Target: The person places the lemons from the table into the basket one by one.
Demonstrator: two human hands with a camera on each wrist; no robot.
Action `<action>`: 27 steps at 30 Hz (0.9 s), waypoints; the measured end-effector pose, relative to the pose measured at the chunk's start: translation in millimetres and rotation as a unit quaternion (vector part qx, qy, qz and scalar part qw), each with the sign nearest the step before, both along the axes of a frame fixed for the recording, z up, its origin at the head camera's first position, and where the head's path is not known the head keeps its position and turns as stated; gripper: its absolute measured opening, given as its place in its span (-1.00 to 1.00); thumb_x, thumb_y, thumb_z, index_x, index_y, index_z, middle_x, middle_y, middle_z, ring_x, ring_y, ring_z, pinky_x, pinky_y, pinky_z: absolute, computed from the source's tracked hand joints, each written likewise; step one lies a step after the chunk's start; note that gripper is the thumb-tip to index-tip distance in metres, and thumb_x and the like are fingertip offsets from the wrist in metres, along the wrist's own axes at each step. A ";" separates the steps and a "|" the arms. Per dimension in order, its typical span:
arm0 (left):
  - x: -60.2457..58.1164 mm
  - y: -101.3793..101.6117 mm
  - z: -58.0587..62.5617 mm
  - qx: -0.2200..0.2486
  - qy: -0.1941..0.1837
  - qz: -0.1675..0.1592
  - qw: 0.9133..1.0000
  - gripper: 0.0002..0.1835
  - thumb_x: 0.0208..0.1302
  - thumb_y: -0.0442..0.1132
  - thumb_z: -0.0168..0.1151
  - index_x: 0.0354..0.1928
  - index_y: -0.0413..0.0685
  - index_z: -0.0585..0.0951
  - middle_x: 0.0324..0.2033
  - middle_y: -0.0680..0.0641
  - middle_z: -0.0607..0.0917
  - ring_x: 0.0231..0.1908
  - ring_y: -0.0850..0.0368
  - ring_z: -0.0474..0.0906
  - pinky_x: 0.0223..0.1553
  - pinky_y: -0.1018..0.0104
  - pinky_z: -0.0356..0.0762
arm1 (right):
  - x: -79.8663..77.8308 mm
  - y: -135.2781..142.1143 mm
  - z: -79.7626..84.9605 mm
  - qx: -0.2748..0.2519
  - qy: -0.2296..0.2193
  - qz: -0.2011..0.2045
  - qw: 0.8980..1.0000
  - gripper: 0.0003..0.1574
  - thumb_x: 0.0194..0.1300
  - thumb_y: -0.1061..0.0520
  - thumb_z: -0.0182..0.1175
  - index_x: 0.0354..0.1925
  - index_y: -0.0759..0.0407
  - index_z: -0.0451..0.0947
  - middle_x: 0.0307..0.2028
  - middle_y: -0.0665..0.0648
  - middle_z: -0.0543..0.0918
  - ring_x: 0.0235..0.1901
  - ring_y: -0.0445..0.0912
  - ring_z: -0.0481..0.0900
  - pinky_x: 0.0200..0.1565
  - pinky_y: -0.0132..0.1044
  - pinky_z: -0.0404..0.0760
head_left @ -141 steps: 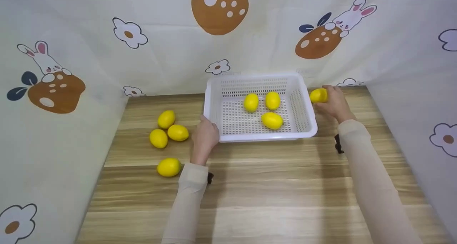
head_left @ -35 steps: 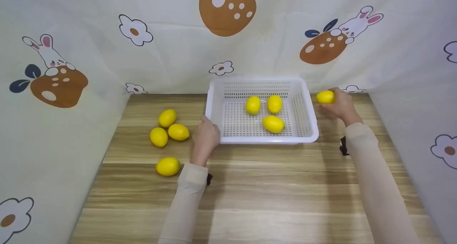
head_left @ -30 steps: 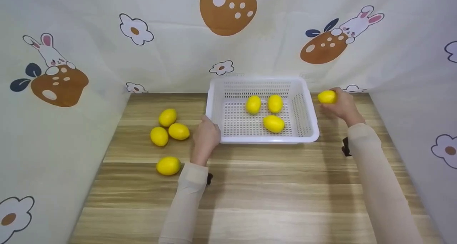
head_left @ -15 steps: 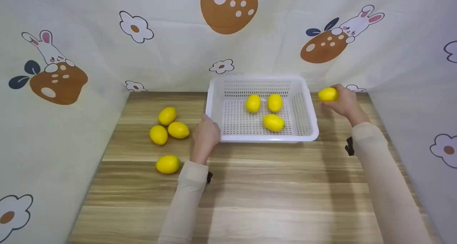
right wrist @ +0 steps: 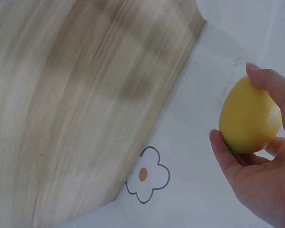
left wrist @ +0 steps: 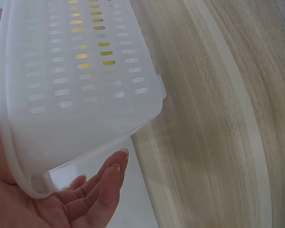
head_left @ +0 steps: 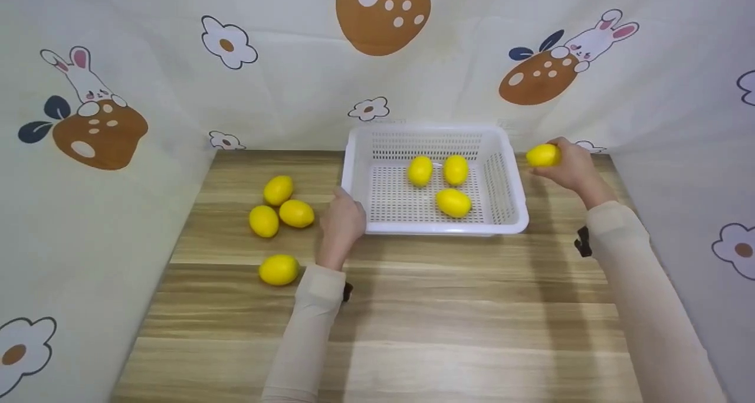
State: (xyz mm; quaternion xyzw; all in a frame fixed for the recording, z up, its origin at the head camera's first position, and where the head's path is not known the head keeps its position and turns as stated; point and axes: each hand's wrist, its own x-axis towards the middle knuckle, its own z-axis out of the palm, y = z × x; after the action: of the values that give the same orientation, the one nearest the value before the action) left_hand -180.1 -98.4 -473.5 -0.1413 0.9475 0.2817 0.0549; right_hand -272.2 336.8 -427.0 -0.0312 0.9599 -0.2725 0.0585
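Observation:
In the head view a white plastic basket (head_left: 445,229) with slotted walls stands by the back wall, holding three yellow lemons, one of them the front lemon (head_left: 453,203). My left hand (head_left: 342,220) grips the basket's rim at its front left corner; in the left wrist view the fingers (left wrist: 111,183) lie beneath the rim. To the right of the basket, my right hand (head_left: 571,166) holds another lemon (head_left: 542,155) between thumb and fingers. The right wrist view shows this held lemon (right wrist: 249,116) above the table's back edge, its narrower end up.
Left of the basket, three lemons (head_left: 296,213) lie clustered on the wooden table (head_left: 448,332). A single lemon (head_left: 279,269) lies nearer, beside the left sleeve (head_left: 318,291). Printed cloth walls (head_left: 283,84) enclose the table at the back and both sides.
The right hand, with its lemon, has moved slightly right, away from the basket's right rim. The left hand stays on the basket, and the other lemons keep their places.

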 end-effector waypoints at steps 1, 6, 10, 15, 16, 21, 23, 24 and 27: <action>0.0 0.2 0.0 0.000 -0.001 0.000 1.000 -0.41 0.63 -0.17 -0.10 0.48 -0.47 0.20 -0.08 -0.37 0.73 -0.15 -0.21 0.70 -0.15 -0.09 0.65 | 0.5 -0.3 1.7 0.001 0.001 0.000 1.000 -0.03 0.34 0.01 0.43 0.41 0.55 0.22 0.20 0.61 0.45 0.08 0.41 0.42 0.20 0.31 0.42; 0.9 0.1 0.5 0.004 0.015 -0.001 1.000 -0.40 0.62 -0.18 -0.09 0.48 -0.49 0.20 -0.09 -0.37 0.73 -0.20 -0.19 0.70 -0.23 -0.06 0.66 | 3.1 -3.8 9.8 0.009 0.018 0.009 1.000 -0.07 0.32 0.05 0.43 0.37 0.57 0.25 0.16 0.63 0.48 0.04 0.42 0.43 0.15 0.31 0.43; 1.6 0.1 0.6 0.006 0.023 -0.007 1.000 -0.38 0.61 -0.19 -0.09 0.49 -0.53 0.18 -0.11 -0.37 0.74 -0.26 -0.15 0.69 -0.31 -0.01 0.65 | 5.1 -7.4 15.2 0.016 0.025 0.015 0.999 -0.09 0.30 0.07 0.42 0.35 0.58 0.27 0.13 0.63 0.49 0.02 0.42 0.45 0.11 0.30 0.43; 1.2 0.8 0.8 0.001 0.015 -0.008 1.000 -0.37 0.62 -0.18 -0.09 0.51 -0.52 0.15 -0.11 -0.36 0.74 -0.24 -0.14 0.69 -0.26 -0.01 0.66 | 7.2 -13.3 23.3 0.009 0.003 0.013 1.000 -0.06 0.33 0.03 0.40 0.39 0.55 0.23 0.17 0.60 0.47 0.06 0.41 0.43 0.17 0.30 0.44; 1.1 0.9 0.9 0.001 0.015 -0.007 1.000 -0.37 0.63 -0.18 -0.09 0.51 -0.52 0.16 -0.11 -0.35 0.74 -0.25 -0.14 0.68 -0.26 -0.01 0.66 | 7.4 -14.5 24.9 0.008 -0.001 0.012 1.000 -0.05 0.34 0.02 0.40 0.40 0.55 0.23 0.18 0.59 0.47 0.06 0.41 0.43 0.18 0.30 0.45; 0.6 0.5 0.6 0.001 0.013 -0.005 1.000 -0.41 0.62 -0.19 -0.09 0.48 -0.50 0.21 -0.14 -0.36 0.74 -0.25 -0.15 0.68 -0.27 -0.02 0.65 | 8.3 -20.5 32.7 0.001 -0.012 0.011 1.000 -0.05 0.36 0.04 0.40 0.42 0.54 0.20 0.21 0.58 0.46 0.08 0.39 0.41 0.23 0.30 0.43; 0.5 0.3 0.4 0.002 0.012 -0.004 1.000 -0.43 0.62 -0.19 -0.08 0.46 -0.48 0.23 -0.13 -0.37 0.73 -0.22 -0.17 0.70 -0.24 -0.04 0.66 | 8.7 -22.5 35.1 0.001 -0.014 0.011 1.000 -0.05 0.36 0.04 0.40 0.43 0.53 0.20 0.21 0.58 0.45 0.09 0.39 0.41 0.24 0.30 0.43; 0.5 0.3 0.3 0.003 0.010 -0.004 1.000 -0.44 0.63 -0.18 -0.08 0.45 -0.47 0.24 -0.12 -0.37 0.73 -0.20 -0.18 0.70 -0.22 -0.05 0.66 | 9.1 -23.4 36.1 0.000 -0.013 0.012 1.000 -0.05 0.36 0.04 0.40 0.43 0.53 0.20 0.21 0.57 0.45 0.09 0.39 0.41 0.23 0.30 0.43; 0.3 0.5 0.5 0.004 0.004 -0.003 1.000 -0.43 0.63 -0.18 -0.07 0.46 -0.46 0.22 -0.07 -0.38 0.73 -0.14 -0.21 0.72 -0.17 -0.08 0.66 | 9.8 -26.5 38.8 -0.002 -0.013 0.014 1.000 -0.05 0.36 0.04 0.41 0.43 0.52 0.21 0.20 0.56 0.46 0.08 0.38 0.41 0.23 0.29 0.43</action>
State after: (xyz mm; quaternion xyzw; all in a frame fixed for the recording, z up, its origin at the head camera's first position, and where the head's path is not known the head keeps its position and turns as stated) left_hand -179.8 -97.9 -473.0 -0.1372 0.9469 0.2862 0.0524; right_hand -262.5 310.3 -388.2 -0.0411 0.9579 -0.2742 0.0742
